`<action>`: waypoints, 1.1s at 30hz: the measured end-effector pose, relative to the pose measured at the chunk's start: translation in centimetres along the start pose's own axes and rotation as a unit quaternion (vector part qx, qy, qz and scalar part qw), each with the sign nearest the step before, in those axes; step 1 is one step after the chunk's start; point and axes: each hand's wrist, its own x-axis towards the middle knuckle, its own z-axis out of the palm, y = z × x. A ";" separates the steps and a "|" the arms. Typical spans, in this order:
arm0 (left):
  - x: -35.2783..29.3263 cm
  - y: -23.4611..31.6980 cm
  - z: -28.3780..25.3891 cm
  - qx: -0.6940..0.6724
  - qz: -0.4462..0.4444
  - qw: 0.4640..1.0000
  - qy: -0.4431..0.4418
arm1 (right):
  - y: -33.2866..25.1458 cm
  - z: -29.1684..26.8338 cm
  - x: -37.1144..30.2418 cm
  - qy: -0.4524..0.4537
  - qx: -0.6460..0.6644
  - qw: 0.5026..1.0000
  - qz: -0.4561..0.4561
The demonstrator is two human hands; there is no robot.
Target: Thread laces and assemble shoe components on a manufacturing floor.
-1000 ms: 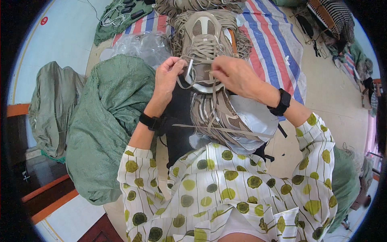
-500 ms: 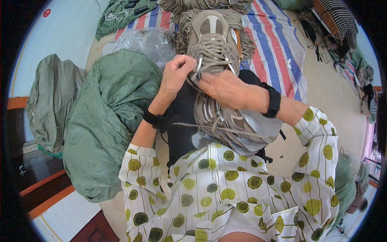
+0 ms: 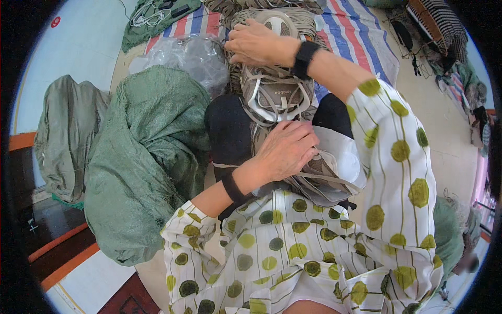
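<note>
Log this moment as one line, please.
left hand: at brown mesh shoe uppers | right hand: at flat tan laces | laced tan-and-white shoe upper: between hands | grips: unclear

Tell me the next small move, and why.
Perhaps draw one lace free with the right hand: it is over the heap of laces around the laced shoe, while the left hand is already on the shoe uppers in the lap.

A shoe [image 3: 295, 97] is sitting at the centre, just beyond the shoe uppers [image 3: 319, 167] lying on the lap. Leftward, a sack [image 3: 149, 172] is standing, a plastic bag [image 3: 191, 60] lying behind it. Beyond the shoe, a sheet [image 3: 358, 39] is covering the floor [image 3: 434, 125].
</note>
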 end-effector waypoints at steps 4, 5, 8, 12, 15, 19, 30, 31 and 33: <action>-0.2 0.6 -0.8 -0.001 -0.022 1.000 -0.010 | 2.0 -0.5 -0.2 -0.239 -0.043 0.970 0.027; -0.8 0.2 -1.0 0.013 -0.034 0.999 -0.014 | 1.8 -1.0 0.0 -0.217 -0.044 0.973 0.066; -2.2 0.0 -1.9 0.050 -0.071 0.996 -0.001 | 2.5 -4.7 -2.2 -0.151 -0.077 0.968 0.183; -3.5 -0.9 -2.8 0.140 -0.220 0.966 -0.007 | 1.3 -8.3 -8.7 -0.120 -0.071 0.944 0.299; -4.4 -2.1 -3.6 0.059 -0.217 0.974 0.029 | -3.8 -10.0 -9.4 -0.132 -0.062 0.934 0.326; -3.3 -2.8 -3.8 -0.082 -0.215 0.966 0.121 | -7.9 -12.2 -7.9 -0.194 0.000 0.936 0.294; 7.4 -4.3 -2.6 -0.047 -0.302 0.948 0.087 | -14.2 -13.8 -7.7 -0.187 0.029 0.960 0.208; 7.3 -5.7 -2.3 -0.014 -0.284 0.947 0.152 | -14.9 -14.1 -7.8 -0.186 0.028 0.960 0.209; 7.7 -11.3 -5.6 0.002 -0.238 0.936 0.257 | -17.2 -15.7 -8.2 -0.218 0.108 0.935 0.259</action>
